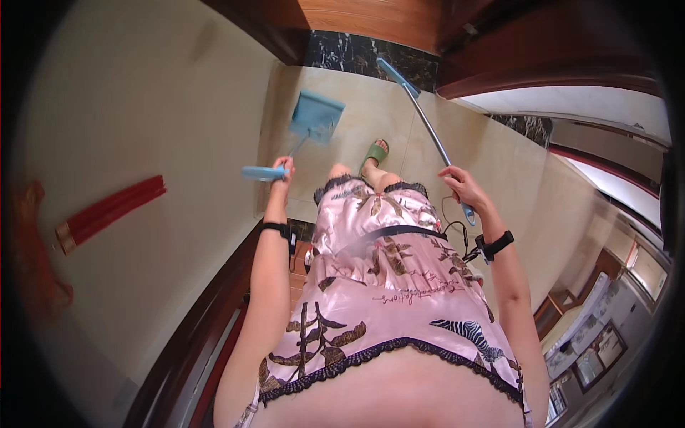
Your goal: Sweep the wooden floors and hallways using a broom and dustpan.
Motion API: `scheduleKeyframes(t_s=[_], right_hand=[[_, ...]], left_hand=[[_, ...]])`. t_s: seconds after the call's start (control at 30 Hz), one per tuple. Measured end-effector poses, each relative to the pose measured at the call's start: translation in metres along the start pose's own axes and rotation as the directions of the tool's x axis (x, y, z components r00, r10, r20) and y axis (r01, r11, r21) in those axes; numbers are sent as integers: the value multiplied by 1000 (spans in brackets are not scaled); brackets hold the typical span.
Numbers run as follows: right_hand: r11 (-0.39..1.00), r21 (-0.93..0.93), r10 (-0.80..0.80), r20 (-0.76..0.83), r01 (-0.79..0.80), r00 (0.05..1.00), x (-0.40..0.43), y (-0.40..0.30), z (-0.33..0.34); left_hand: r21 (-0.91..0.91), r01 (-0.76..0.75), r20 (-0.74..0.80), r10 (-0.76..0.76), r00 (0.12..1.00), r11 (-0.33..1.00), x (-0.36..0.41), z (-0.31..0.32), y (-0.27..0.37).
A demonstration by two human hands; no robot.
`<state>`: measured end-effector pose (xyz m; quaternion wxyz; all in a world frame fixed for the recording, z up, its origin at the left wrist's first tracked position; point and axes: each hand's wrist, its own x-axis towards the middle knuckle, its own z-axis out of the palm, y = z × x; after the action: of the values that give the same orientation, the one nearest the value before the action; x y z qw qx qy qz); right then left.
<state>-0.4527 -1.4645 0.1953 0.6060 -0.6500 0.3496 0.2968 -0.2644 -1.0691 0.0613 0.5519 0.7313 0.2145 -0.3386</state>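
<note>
My left hand (284, 170) is closed around the handle of a blue long-handled dustpan (317, 111), whose pan is low over or on the tiled floor, ahead and left of my feet. Some debris, blurred, shows near the pan's handle end. In my right hand (464, 187) is the handle of a broom (428, 124) with a metal pole and a blue end grip. Its blue head (397, 76) lies across the edge of a dark marble threshold. Whether the pan touches the floor cannot be told.
Beyond the dark marble threshold (342, 52) is a wood-look floor (374, 20). A dark red-brown door (551, 53) stands at upper right. The pale wall (214, 107) is on the left, with a red hanging decoration (115, 211). A green slipper (377, 152) is on my foot.
</note>
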Motion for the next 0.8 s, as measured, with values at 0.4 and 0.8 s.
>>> scheduleKeyframes(t_s=[0.4,0.8], right_hand=[[966,140,172,285,-218,943,-116,-64,88],[858,490,41,234,-154,971,-119,-103,61]], left_hand=[[38,-89,-29,91,995,995,-18,9,16],[-30,-55,-1,55,998,998,-28,26,25]])
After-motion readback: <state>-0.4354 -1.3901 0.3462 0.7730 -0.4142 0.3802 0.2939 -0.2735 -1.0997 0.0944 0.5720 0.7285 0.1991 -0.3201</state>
